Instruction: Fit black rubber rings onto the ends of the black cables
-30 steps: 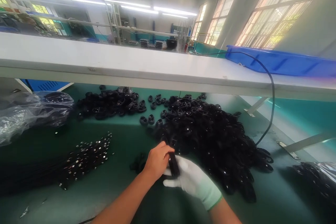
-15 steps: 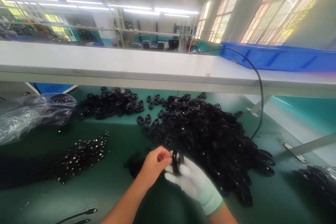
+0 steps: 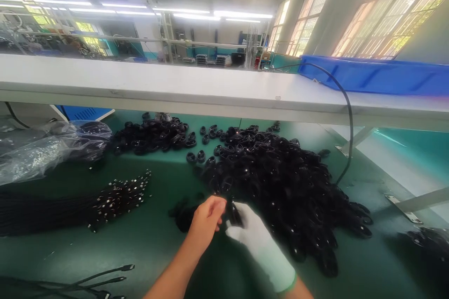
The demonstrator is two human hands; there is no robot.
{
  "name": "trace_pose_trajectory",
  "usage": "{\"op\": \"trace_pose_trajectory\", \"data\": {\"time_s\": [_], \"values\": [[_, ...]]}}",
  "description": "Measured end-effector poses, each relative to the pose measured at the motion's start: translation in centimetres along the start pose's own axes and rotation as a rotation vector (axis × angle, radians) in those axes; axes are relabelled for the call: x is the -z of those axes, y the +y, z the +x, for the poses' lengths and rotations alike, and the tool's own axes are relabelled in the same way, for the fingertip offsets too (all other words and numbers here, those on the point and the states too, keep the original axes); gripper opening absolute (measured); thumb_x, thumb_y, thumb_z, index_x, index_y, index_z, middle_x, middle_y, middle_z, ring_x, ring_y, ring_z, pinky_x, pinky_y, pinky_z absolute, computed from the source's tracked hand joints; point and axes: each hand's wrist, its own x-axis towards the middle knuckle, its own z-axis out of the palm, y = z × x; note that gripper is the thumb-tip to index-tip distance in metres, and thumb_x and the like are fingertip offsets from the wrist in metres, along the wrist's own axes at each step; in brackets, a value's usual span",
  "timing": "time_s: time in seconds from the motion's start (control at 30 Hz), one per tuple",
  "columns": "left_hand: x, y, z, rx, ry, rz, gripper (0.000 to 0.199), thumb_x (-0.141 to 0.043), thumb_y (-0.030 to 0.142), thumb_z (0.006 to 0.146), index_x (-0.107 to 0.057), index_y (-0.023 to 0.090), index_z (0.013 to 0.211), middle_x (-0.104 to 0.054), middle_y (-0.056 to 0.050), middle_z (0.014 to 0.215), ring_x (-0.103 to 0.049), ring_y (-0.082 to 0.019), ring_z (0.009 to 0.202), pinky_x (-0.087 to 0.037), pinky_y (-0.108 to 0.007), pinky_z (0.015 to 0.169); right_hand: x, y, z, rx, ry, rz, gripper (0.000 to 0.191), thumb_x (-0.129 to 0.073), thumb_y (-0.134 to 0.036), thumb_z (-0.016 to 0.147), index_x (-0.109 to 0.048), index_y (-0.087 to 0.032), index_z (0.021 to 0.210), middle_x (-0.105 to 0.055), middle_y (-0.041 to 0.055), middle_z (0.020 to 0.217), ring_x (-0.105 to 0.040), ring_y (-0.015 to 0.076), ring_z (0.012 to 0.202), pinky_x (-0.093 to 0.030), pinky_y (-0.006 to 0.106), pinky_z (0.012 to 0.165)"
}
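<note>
My right hand [image 3: 257, 245], in a white glove with a green cuff, is closed around a glossy black oval part [image 3: 236, 215]. Just left of it is my bare left hand [image 3: 207, 218], its thumb and fingers pinched together near that part. Whatever the pinch holds is too small or blurred to make out. Beyond both hands spreads a large heap of black oval parts [image 3: 273, 173]. A smaller dark clump [image 3: 184, 215] lies partly behind my left wrist.
Bundled black cables [image 3: 119, 196] with shiny tips lie left, more cables [image 3: 105, 278] at lower left. A clear plastic bag [image 3: 42, 154] and second pile [image 3: 150, 135] sit farther back. A white shelf [image 3: 157, 81] crosses above, carrying a blue bin [image 3: 379, 77]; a black cord [image 3: 349, 126] hangs down.
My left hand has drawn slightly away from the black oval part, which has turned more edge-on in my right hand. The whole view has shifted, showing more cables at lower left.
</note>
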Motion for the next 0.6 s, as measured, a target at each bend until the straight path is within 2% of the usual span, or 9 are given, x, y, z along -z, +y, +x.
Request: {"op": "trace_pose_trajectory", "data": {"time_s": [0.07,0.13,0.17,0.27,0.33,0.47,0.53,0.6], "values": [[0.1,-0.3,0.0,0.056,-0.075,0.018,0.029,-0.048,0.037,0.080,-0.059,0.018,0.099,-0.059,-0.001,0.074,-0.054,-0.014,0.058,-0.040,-0.023,0.049,-0.3,0.4,-0.2,0.044,0.199,-0.238,0.068,-0.072,-0.011,0.055,-0.052,-0.027,0.118,-0.051,0.0071,0.117,-0.053,0.0290,0.099,-0.038,0.050,0.095],[0.1,-0.7,0.1,0.038,-0.077,0.074,0.027,-0.050,0.030,0.078,-0.060,0.018,0.100,-0.059,0.000,0.070,-0.054,-0.014,0.058,-0.041,-0.022,0.049,-0.4,0.2,-0.9,0.054,0.226,-0.274,0.070,-0.070,-0.011,0.057,-0.050,-0.030,0.121,-0.049,0.0061,0.121,-0.051,0.0291,0.103,-0.037,0.048,0.097],[0.2,-0.9,0.1,0.013,-0.071,0.086,0.027,-0.049,0.027,0.077,-0.061,0.018,0.099,-0.059,0.000,0.069,-0.054,-0.014,0.059,-0.041,-0.023,0.050,-0.3,0.0,-1.3,0.033,0.172,-0.204,0.068,-0.070,-0.015,0.060,-0.049,-0.029,0.122,-0.050,0.0069,0.122,-0.051,0.0292,0.106,-0.039,0.048,0.096],[0.5,-1.1,0.1,-0.065,-0.077,0.077,0.029,-0.045,0.023,0.078,-0.064,0.020,0.101,-0.062,-0.001,0.072,-0.054,-0.013,0.059,-0.043,-0.023,0.053,0.2,-0.8,-2.2,-0.044,-0.104,0.124,0.055,-0.069,-0.033,0.070,-0.050,-0.022,0.119,-0.050,0.0115,0.122,-0.047,0.0299,0.114,-0.045,0.049,0.089],[0.7,-1.0,-0.1,-0.102,-0.069,0.090,0.030,-0.045,0.022,0.078,-0.066,0.022,0.100,-0.064,-0.002,0.079,-0.054,-0.013,0.060,-0.044,-0.022,0.054,0.5,-1.3,-2.5,-0.054,-0.221,0.249,0.052,-0.070,-0.038,0.070,-0.053,-0.019,0.116,-0.050,0.0133,0.121,-0.046,0.0304,0.114,-0.047,0.049,0.085],[0.9,-0.6,-0.7,-0.171,-0.044,0.101,0.030,-0.046,0.019,0.077,-0.068,0.025,0.097,-0.063,-0.003,0.094,-0.056,-0.012,0.067,-0.046,-0.022,0.057,0.1,-1.5,-2.7,-0.073,-0.283,0.284,0.054,-0.076,-0.030,0.064,-0.055,-0.017,0.111,-0.052,0.0126,0.113,-0.048,0.0299,0.109,-0.050,0.046,0.079],[0.9,-0.4,-1.1,-0.154,-0.013,0.021,0.029,-0.051,0.021,0.075,-0.066,0.022,0.100,-0.062,-0.004,0.093,-0.057,-0.013,0.068,-0.047,-0.023,0.058,-0.2,-1.4,-2.8,-0.084,-0.311,0.321,0.056,-0.076,-0.027,0.064,-0.053,-0.019,0.114,-0.052,0.0112,0.112,-0.049,0.0286,0.107,-0.050,0.045,0.078],[1.1,-0.3,-1.7,-0.068,0.023,-0.132,0.026,-0.056,0.024,0.073,-0.063,0.017,0.097,-0.061,-0.003,0.083,-0.056,-0.012,0.063,-0.048,-0.024,0.058,-0.5,-1.0,-2.8,-0.096,-0.316,0.389,0.063,-0.076,-0.024,0.063,-0.049,-0.022,0.119,-0.051,0.0094,0.113,-0.050,0.0278,0.108,-0.049,0.047,0.083]]}}
